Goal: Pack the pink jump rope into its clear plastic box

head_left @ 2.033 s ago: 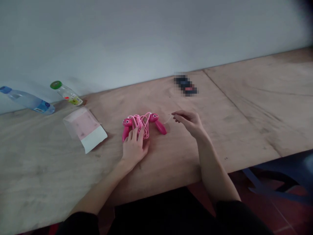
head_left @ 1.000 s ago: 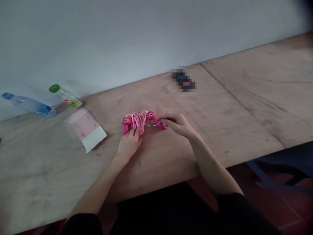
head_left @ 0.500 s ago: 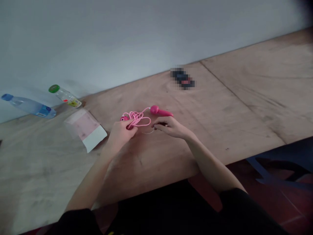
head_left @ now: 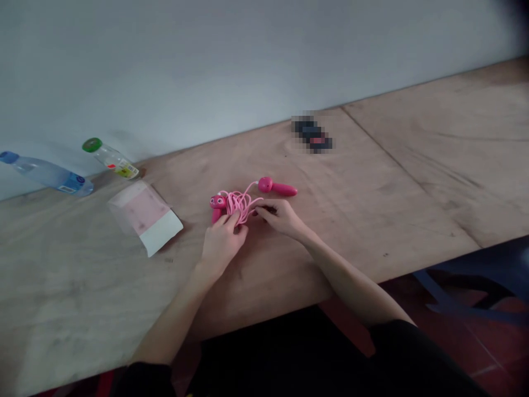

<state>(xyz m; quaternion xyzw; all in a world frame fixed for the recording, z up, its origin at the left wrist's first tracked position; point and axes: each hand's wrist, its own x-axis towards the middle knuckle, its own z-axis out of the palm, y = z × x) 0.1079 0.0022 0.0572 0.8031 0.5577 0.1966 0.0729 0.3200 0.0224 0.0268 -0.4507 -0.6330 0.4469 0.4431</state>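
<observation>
A pink jump rope [head_left: 237, 203] lies bunched in loose loops on the wooden table. One of its handles [head_left: 217, 203], with cartoon eyes on its round head, is at the left of the bundle. The other handle [head_left: 278, 187] lies to the upper right, joined by a strand of cord. My left hand [head_left: 223, 241] is closed on the near side of the coils, thumb and fingers pinching the cord. At the right side of the coils, my right hand [head_left: 278, 216] pinches a loop of cord; its fingertips are partly hidden.
To the left lies an opened clear-and-pink packet [head_left: 144, 215] with a white end. Behind it, a blue-capped plastic bottle [head_left: 49, 175] and a green-capped bottle [head_left: 111, 159] are near the wall. A blurred dark object [head_left: 312, 134] is at the table's back.
My left hand has shifted right and nearer, uncovering the eyed handle. My right hand has moved from a thin pale strand onto the pink cord. The coils are gathered closer together.
</observation>
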